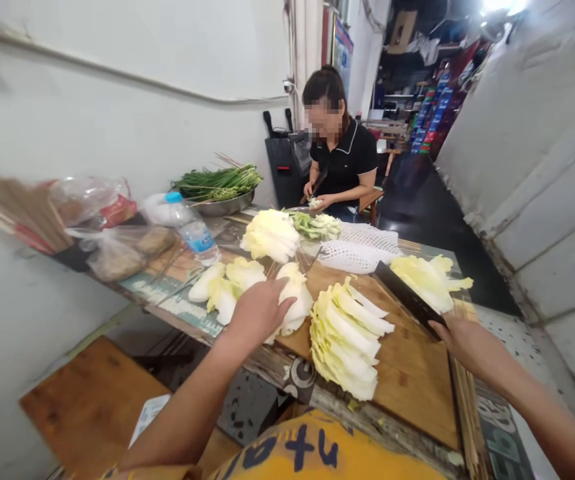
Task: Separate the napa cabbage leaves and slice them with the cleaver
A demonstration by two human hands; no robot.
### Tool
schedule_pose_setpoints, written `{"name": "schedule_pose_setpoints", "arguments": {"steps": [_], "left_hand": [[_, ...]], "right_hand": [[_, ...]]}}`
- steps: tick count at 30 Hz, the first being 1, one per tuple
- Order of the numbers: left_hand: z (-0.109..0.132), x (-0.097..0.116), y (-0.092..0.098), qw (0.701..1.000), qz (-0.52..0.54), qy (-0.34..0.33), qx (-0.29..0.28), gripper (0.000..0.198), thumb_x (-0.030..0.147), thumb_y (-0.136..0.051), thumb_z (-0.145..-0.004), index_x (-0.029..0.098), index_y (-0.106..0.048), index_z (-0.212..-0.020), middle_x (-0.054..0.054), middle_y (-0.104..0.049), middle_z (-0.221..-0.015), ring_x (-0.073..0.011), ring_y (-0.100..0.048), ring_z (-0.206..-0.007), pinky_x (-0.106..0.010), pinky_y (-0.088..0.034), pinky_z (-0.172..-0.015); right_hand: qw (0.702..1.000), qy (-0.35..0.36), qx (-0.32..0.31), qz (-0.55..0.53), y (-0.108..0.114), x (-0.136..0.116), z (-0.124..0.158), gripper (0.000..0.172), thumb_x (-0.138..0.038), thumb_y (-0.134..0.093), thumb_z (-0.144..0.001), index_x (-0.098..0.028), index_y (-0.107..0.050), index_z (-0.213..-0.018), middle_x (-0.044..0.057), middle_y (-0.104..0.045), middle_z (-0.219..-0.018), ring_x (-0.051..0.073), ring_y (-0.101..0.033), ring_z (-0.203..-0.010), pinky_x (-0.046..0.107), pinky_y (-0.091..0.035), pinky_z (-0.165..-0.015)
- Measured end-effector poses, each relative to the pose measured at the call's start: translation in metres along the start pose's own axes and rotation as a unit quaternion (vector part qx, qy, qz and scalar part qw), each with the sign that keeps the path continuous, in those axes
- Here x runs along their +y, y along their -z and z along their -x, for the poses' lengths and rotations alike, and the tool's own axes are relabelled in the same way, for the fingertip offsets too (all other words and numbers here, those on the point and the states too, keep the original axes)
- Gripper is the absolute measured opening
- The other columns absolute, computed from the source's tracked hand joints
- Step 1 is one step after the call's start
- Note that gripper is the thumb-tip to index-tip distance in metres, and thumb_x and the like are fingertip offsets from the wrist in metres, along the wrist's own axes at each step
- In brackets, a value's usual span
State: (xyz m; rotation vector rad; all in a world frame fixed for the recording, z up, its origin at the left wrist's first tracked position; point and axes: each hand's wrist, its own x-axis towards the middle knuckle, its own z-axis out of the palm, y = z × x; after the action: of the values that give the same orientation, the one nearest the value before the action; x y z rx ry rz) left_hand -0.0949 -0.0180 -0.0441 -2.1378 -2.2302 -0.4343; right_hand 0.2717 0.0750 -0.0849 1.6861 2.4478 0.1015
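Observation:
My right hand [460,339] is closed round the handle of a kitchen knife [407,297], its broad dark blade slanting over the right side of a wooden cutting board [407,373]. My left hand [262,307] rests on napa cabbage leaves [295,297] at the board's left edge, thumb and fingers around them; the fingertips are partly hidden. Between my hands, a row of overlapping cut cabbage pieces [347,340] lies on the board. More loose leaves [227,287] lie left of my hand. A bigger cabbage pile [270,235] sits behind, and another leaf [430,277] lies beyond the knife.
Across the table a person [342,160] handles pale vegetable pieces. A metal bowl of greens [222,203], a water bottle [195,230], bagged food [117,257] and wooden skewers [27,210] line the left side. White foam netting [360,247] lies behind the board. A wooden stool [92,407] stands below left.

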Motion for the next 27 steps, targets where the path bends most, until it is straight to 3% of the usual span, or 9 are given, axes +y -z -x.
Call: {"name": "schedule_pose_setpoints", "arguments": {"steps": [4, 8, 11, 15, 19, 22, 24, 27], "left_hand": [[-0.008, -0.028, -0.020, 0.990, -0.024, 0.114, -0.085, 0.046, 0.044, -0.046, -0.086, 0.015, -0.051, -0.122, -0.013, -0.067, -0.105, -0.0276, -0.061, -0.100, -0.034, -0.046, -0.081], [-0.024, -0.026, -0.033, 0.988, -0.021, 0.137, -0.072, 0.046, 0.046, -0.046, -0.084, 0.016, -0.052, -0.119, -0.012, -0.067, -0.103, -0.0263, -0.062, -0.098, -0.032, -0.046, -0.080], [-0.028, -0.024, -0.030, 0.990, -0.021, 0.128, -0.059, 0.032, 0.034, -0.046, -0.084, 0.014, -0.060, -0.106, -0.012, -0.069, -0.096, -0.0250, -0.063, -0.092, -0.032, -0.046, -0.079], [-0.025, -0.031, -0.009, 0.990, -0.027, 0.135, -0.025, 0.029, 0.016, -0.039, -0.083, 0.012, -0.065, -0.095, -0.014, -0.069, -0.094, -0.0252, -0.063, -0.091, -0.034, -0.046, -0.080], [-0.016, -0.036, 0.027, 0.984, -0.037, 0.164, 0.056, 0.039, 0.017, -0.036, -0.083, 0.012, -0.061, -0.113, -0.013, -0.069, -0.092, -0.0252, -0.063, -0.089, -0.034, -0.046, -0.078], [-0.017, -0.023, 0.046, 0.981, 0.061, 0.134, 0.130, 0.051, 0.018, -0.039, -0.081, 0.016, -0.047, -0.131, -0.004, -0.068, -0.073, -0.0193, -0.064, -0.074, -0.030, -0.048, -0.071], [-0.026, -0.003, 0.046, 0.972, 0.194, 0.090, 0.100, 0.055, 0.016, -0.040, -0.080, 0.018, -0.043, -0.135, 0.001, -0.065, -0.065, -0.0145, -0.063, -0.063, -0.026, -0.050, -0.064], [-0.054, 0.038, 0.027, 0.930, 0.363, 0.048, -0.048, 0.045, 0.015, -0.044, -0.077, 0.013, -0.059, -0.120, -0.001, -0.066, -0.069, -0.0118, -0.063, -0.057, -0.024, -0.052, -0.057]], "right_hand": [[0.999, 0.021, 0.020, 0.016, -0.006, 0.003, -0.001, 0.032, -0.036, -0.036, -0.094, -0.015, -0.055, -0.080, 0.011, -0.065, -0.066, 0.025, -0.065, -0.062, 0.028, -0.031, -0.050], [0.997, 0.041, 0.049, 0.050, -0.013, 0.002, 0.003, 0.031, -0.038, -0.035, -0.094, -0.015, -0.053, -0.082, 0.008, -0.062, -0.060, 0.023, -0.062, -0.054, 0.028, -0.025, -0.046], [0.997, 0.044, 0.049, 0.049, -0.014, 0.001, 0.005, 0.032, -0.039, -0.033, -0.095, -0.016, -0.051, -0.080, 0.008, -0.062, -0.059, 0.023, -0.063, -0.054, 0.028, -0.023, -0.046], [0.998, 0.031, 0.034, 0.043, -0.008, -0.003, 0.007, 0.031, -0.037, -0.032, -0.095, -0.017, -0.050, -0.080, 0.010, -0.063, -0.064, 0.024, -0.064, -0.057, 0.028, -0.025, -0.046], [1.000, 0.010, 0.015, 0.021, -0.001, -0.008, 0.009, 0.030, -0.035, -0.031, -0.095, -0.016, -0.051, -0.084, 0.011, -0.064, -0.068, 0.025, -0.065, -0.061, 0.029, -0.029, -0.049], [1.000, -0.009, -0.002, -0.003, 0.001, -0.009, 0.010, 0.031, -0.035, -0.029, -0.095, -0.016, -0.052, -0.088, 0.011, -0.065, -0.069, 0.026, -0.067, -0.065, 0.029, -0.031, -0.051], [0.999, -0.025, -0.011, -0.019, 0.004, -0.009, 0.011, 0.032, -0.036, -0.030, -0.095, -0.015, -0.053, -0.089, 0.012, -0.065, -0.070, 0.027, -0.067, -0.067, 0.029, -0.033, -0.052], [0.997, -0.045, -0.007, -0.060, 0.009, -0.009, 0.013, 0.033, -0.037, -0.032, -0.095, -0.014, -0.056, -0.089, 0.013, -0.067, -0.075, 0.027, -0.067, -0.073, 0.029, -0.036, -0.056]]}}
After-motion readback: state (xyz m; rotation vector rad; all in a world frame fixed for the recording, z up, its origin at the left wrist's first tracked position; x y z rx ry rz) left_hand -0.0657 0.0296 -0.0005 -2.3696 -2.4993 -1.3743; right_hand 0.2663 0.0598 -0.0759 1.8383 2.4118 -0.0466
